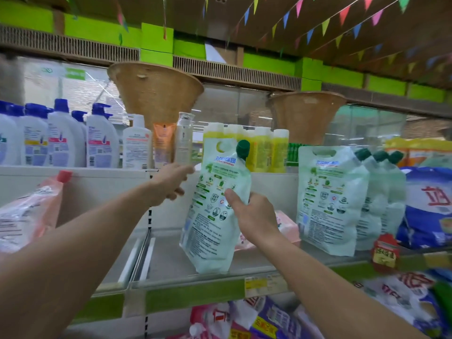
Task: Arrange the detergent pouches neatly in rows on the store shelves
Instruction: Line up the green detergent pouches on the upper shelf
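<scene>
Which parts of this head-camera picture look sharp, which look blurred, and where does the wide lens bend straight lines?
Head view: the pale green spouted detergent pouch in the right hand is fairly sharp; the pink pouch with a red cap at the left edge and the bags on the lower shelf are smeared; the grey metal shelf edge and ceiling line bow; lighting is even, without harsh glare.

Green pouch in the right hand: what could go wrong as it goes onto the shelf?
The green pouch is tilted, only its bottom corner near the shelf edge; released now, it may topple forward. The right hand grips one side only, so it could twist. A pink pouch lying behind may block its row.
</scene>
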Demonstrator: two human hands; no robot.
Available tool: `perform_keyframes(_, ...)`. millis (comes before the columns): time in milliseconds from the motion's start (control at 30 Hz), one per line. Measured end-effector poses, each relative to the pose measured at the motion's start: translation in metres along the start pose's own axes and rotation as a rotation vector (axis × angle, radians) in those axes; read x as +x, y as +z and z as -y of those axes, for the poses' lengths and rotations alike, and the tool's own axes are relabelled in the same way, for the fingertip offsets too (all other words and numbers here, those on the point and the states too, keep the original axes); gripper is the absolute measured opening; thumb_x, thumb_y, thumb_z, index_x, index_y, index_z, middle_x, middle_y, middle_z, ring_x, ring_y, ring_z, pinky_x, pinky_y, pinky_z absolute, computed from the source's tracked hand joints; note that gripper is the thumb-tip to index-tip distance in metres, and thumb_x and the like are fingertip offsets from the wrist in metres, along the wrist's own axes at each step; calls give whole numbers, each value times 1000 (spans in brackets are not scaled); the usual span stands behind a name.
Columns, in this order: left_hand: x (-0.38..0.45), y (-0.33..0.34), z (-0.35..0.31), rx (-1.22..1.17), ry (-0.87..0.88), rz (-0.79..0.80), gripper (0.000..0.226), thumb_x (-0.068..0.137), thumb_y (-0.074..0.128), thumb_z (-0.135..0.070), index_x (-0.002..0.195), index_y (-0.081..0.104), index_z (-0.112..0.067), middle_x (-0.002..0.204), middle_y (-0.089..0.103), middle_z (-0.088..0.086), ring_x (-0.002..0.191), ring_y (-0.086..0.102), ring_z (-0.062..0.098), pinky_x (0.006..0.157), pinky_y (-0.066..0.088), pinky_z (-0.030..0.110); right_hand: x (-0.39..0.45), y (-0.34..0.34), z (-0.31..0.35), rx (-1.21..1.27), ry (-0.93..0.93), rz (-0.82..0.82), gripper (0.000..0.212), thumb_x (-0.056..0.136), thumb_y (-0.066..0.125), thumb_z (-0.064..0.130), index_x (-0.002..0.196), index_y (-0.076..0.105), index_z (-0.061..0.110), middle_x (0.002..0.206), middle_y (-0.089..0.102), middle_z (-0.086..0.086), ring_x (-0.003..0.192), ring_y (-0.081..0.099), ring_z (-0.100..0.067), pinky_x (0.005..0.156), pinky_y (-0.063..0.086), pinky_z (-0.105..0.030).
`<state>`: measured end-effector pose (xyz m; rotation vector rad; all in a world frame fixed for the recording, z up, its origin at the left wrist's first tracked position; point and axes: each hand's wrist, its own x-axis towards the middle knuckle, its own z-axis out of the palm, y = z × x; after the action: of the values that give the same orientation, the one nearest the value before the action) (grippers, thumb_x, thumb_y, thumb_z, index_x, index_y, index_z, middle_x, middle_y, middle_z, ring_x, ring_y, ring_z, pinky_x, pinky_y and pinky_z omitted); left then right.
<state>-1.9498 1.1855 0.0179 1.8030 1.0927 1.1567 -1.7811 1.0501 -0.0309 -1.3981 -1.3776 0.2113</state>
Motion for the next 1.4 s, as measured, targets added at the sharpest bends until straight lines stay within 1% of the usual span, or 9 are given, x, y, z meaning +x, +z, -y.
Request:
perform_keyframes(100, 9, 4, 32, -143, -98, 203, 40, 95, 46, -39, 117, 57, -8, 114, 62, 9, 51, 43, 12, 42, 31, 21, -6, -2, 5, -19, -44, -21, 35, 86, 57, 52, 72, 67, 22, 79, 73, 4, 74, 67, -18, 69, 54, -39)
perform_keyframes(400, 8, 24, 30, -456, -76, 458, 22, 80, 58, -35, 73, 68, -16, 55, 42, -5, 38, 28, 3, 36, 19, 14, -6, -20, 3, -120, -60, -40, 53, 93, 52, 40, 49, 36, 16, 52, 44, -2, 55, 44, -25, 57, 34, -35)
perform_keyframes(600, 24, 62, -46, -442, 63, 365, 16, 98, 50, -23, 84, 53, -16, 57, 35, -4, 38, 30, 5, 35, 21, 16, 17, -75, 1, 103, -85, -297, 50, 92, 57, 36, 52, 38, 15, 51, 42, -1, 49, 37, -19, 54, 34, -32)
perform_keyframes(800, 35, 143, -105, -502, 136, 331, 16, 98, 53, -23, 104, 60, -10, 59, 58, 0, 48, 44, 12, 43, 36, 22, 43, -143, -11, 101, -111, -505, 49, 93, 54, 39, 56, 34, 13, 53, 41, -4, 51, 38, -23, 60, 38, -37)
perform_keyframes(900, 39, 183, -110, -579, 115, 386, 20, 98, 51, -21, 109, 61, -8, 59, 65, -2, 50, 48, 13, 49, 47, 25, 49, -161, -21, 38, -113, -626, 50, 95, 51, 36, 54, 28, 17, 52, 33, 1, 51, 30, -18, 58, 29, -35)
perform_keyframes(1033, 51, 213, -87, -557, 58, 458, 27, 98, 52, -19, 114, 64, -2, 89, 69, 9, 74, 57, 23, 82, 55, 41, 56, -168, -41, 11, -130, -703, 49, 97, 48, 34, 54, 30, 19, 51, 34, 3, 50, 31, -14, 55, 27, -34)
perform_keyframes(1200, 61, 229, -67, -526, 46, 465, 25, 100, 46, -15, 110, 64, -1, 86, 70, 11, 77, 60, 25, 73, 58, 36, 60, -158, -71, 18, -116, -735, 46, 97, 48, 32, 54, 35, 24, 51, 37, 6, 49, 35, -10, 49, 30, -26)
perform_keyframes(1267, 62, 233, -54, -418, 52, 486, 26, 100, 41, -13, 112, 63, -4, 89, 69, 11, 75, 61, 23, 74, 57, 34, 64, -157, -77, 23, -96, -763, 44, 97, 48, 32, 55, 38, 26, 52, 39, 6, 50, 37, -9, 48, 31, -23)
perform_keyframes(1400, 58, 250, -7, 390, 214, 538, 33, 98, 45, -22, 123, 64, -14, 117, 67, 2, 87, 61, 15, 77, 50, 25, 71, -157, -82, 67, -95, -797, 43, 96, 49, 33, 55, 40, 27, 52, 39, 7, 51, 37, -10, 50, 33, -29)
